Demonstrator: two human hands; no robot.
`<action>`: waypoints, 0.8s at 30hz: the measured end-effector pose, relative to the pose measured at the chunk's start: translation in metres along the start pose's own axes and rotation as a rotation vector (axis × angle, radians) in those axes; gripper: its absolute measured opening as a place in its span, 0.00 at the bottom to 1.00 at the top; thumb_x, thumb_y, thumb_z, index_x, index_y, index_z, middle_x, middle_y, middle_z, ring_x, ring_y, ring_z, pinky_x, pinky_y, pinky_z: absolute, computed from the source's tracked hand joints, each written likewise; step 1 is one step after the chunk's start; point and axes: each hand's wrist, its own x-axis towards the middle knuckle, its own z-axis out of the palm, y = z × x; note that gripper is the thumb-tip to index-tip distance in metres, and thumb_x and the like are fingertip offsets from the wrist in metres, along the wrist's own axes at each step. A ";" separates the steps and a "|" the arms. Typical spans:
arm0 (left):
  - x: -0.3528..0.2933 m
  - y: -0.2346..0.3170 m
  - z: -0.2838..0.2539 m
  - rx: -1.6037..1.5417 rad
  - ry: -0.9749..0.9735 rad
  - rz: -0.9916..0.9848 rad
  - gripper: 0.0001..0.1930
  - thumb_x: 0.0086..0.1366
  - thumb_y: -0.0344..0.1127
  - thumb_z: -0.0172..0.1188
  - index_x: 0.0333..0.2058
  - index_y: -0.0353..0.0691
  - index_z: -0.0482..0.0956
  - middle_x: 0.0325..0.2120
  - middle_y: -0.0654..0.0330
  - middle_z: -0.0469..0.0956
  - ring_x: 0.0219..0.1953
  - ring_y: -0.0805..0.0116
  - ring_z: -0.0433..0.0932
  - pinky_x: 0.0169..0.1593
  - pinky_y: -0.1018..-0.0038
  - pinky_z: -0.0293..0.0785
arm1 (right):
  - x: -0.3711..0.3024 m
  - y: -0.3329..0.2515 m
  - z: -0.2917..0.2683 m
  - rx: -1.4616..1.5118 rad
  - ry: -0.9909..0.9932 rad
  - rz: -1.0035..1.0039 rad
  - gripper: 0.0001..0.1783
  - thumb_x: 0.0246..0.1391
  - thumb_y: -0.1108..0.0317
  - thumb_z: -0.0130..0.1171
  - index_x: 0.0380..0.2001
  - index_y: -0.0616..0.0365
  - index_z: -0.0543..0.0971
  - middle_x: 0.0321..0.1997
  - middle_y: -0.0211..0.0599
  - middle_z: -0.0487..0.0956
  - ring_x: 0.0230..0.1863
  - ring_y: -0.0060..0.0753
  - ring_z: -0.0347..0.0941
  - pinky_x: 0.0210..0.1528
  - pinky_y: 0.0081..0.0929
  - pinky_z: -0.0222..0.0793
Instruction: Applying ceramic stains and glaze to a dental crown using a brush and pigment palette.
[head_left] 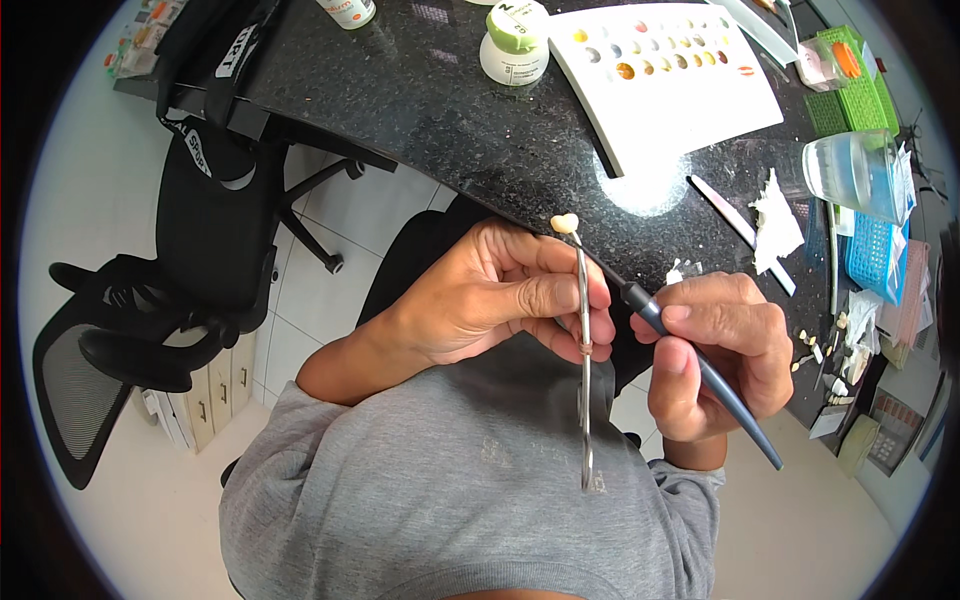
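Observation:
Between its thumb and fingers, my left hand grips slim metal forceps with looped ends pointing down toward my chest. At their top end sits a small cream tooth crown. My right hand pinches a fine brush with a dark blue handle, like a pen. The brush's thin tip slants up left to the crown; whether it touches, I cannot tell. Beyond my hands lies a white palette with several dabs of coloured stain.
On the black speckled table stand a green-and-white jar and a glass of water. Crumpled tissue lies over a thin stick-like tool. A blue basket and loose tooth pieces are at right. A black chair stands left.

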 end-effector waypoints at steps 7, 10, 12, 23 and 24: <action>0.001 -0.001 0.000 0.009 0.011 0.017 0.10 0.65 0.32 0.55 0.40 0.30 0.77 0.32 0.51 0.80 0.35 0.61 0.82 0.38 0.70 0.82 | 0.000 0.000 -0.001 0.004 -0.007 0.013 0.07 0.52 0.74 0.56 0.31 0.67 0.70 0.24 0.44 0.75 0.20 0.23 0.70 0.22 0.14 0.68; 0.001 0.001 0.002 0.048 0.028 0.009 0.10 0.65 0.32 0.55 0.39 0.30 0.77 0.31 0.50 0.80 0.35 0.62 0.82 0.38 0.70 0.82 | 0.000 0.000 -0.001 0.009 -0.021 0.005 0.08 0.52 0.73 0.56 0.31 0.67 0.70 0.23 0.44 0.75 0.20 0.23 0.71 0.22 0.14 0.67; 0.001 0.000 0.003 0.050 0.034 0.016 0.10 0.65 0.32 0.55 0.39 0.30 0.77 0.31 0.50 0.80 0.35 0.62 0.82 0.38 0.71 0.82 | -0.001 0.001 0.000 -0.002 0.021 0.025 0.08 0.53 0.72 0.57 0.31 0.66 0.70 0.23 0.44 0.75 0.20 0.22 0.70 0.22 0.14 0.67; 0.002 -0.002 0.002 0.091 0.074 0.032 0.09 0.63 0.29 0.57 0.39 0.29 0.78 0.31 0.51 0.81 0.35 0.66 0.82 0.38 0.74 0.82 | -0.001 0.000 0.000 -0.002 0.011 0.005 0.08 0.54 0.71 0.55 0.31 0.65 0.70 0.23 0.43 0.74 0.19 0.23 0.70 0.21 0.15 0.66; 0.002 -0.001 0.003 0.088 0.075 0.034 0.09 0.63 0.29 0.57 0.39 0.29 0.78 0.31 0.51 0.81 0.35 0.66 0.82 0.38 0.74 0.83 | -0.001 0.000 0.000 0.007 0.039 0.015 0.08 0.54 0.71 0.55 0.31 0.65 0.70 0.23 0.42 0.74 0.19 0.23 0.70 0.21 0.15 0.66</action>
